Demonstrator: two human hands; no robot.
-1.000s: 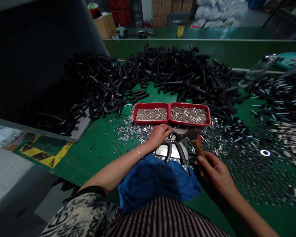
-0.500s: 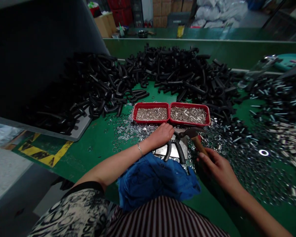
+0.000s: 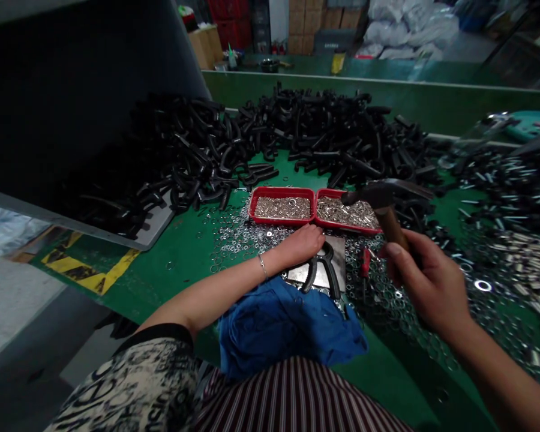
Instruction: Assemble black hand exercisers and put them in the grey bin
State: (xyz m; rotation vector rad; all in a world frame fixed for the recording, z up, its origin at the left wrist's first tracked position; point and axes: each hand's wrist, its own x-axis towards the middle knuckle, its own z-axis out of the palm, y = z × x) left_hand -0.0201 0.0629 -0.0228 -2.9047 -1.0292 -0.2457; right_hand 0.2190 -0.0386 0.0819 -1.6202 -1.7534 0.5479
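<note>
My right hand (image 3: 432, 285) is wrapped round the wooden handle of a claw hammer (image 3: 375, 195), whose dark head is raised above the right red tray. My left hand (image 3: 308, 241) is closed at the top of a black plier-shaped part (image 3: 329, 273) with two curved handles. That part lies on a flat metal plate (image 3: 339, 252), its handles toward me. The fingertips of the left hand are partly hidden. Just right of the plate lies a red-handled screwdriver (image 3: 365, 263). A crumpled blue cloth (image 3: 288, 327) rests at the table edge in front of me.
Two red trays, the left (image 3: 282, 221) and right (image 3: 348, 228), hold small metal pins and pieces. Behind them are heaped black parts (image 3: 333, 132). Rings and washers (image 3: 238, 240) litter the green table. Metal sleeves (image 3: 528, 264) lie right; a large grey bin (image 3: 155, 231) stands tipped at left.
My right hand has lifted the hammer up and to the right, away from the black part. My left hand keeps its place on the part. The view has shifted slightly.
</note>
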